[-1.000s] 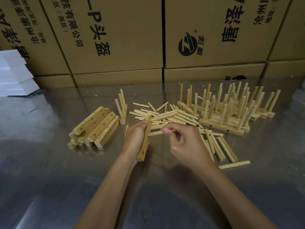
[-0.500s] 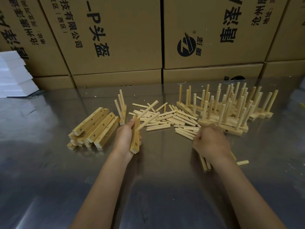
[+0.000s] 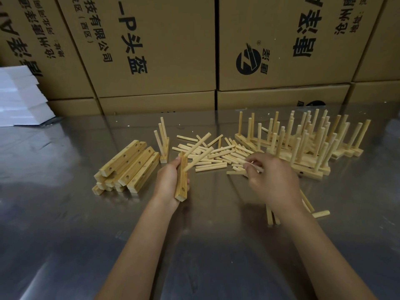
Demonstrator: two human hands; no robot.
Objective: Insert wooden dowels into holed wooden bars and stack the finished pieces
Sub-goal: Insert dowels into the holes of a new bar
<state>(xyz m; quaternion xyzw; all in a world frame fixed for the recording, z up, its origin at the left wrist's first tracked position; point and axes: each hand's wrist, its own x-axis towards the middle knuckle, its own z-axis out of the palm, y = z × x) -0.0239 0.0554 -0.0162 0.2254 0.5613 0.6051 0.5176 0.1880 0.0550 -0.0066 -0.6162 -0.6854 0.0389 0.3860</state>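
I see left hand (image 3: 167,180) gripping pale holed wooden bar (image 3: 181,180) mid-frame with two dowels seated, right hand (image 3: 268,180) pinching a pale round wooden dowel (image 3: 256,168); next: seat it in the empty hole.

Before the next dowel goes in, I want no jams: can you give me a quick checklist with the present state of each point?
1. Bar held firm: ok, the left hand grips it upright.
2. Dowels already seated: ok, two dowels stick out of its upper holes.
3. Free hole left: ok, one open hole shows near the lower end.
4. Next dowel in hand: ok, the right hand pinches a dowel over the loose pile.
5. Dowel lined up with the hole: not ok, it is well apart from the bar.
6. Room on the finished stack: cannot tell.
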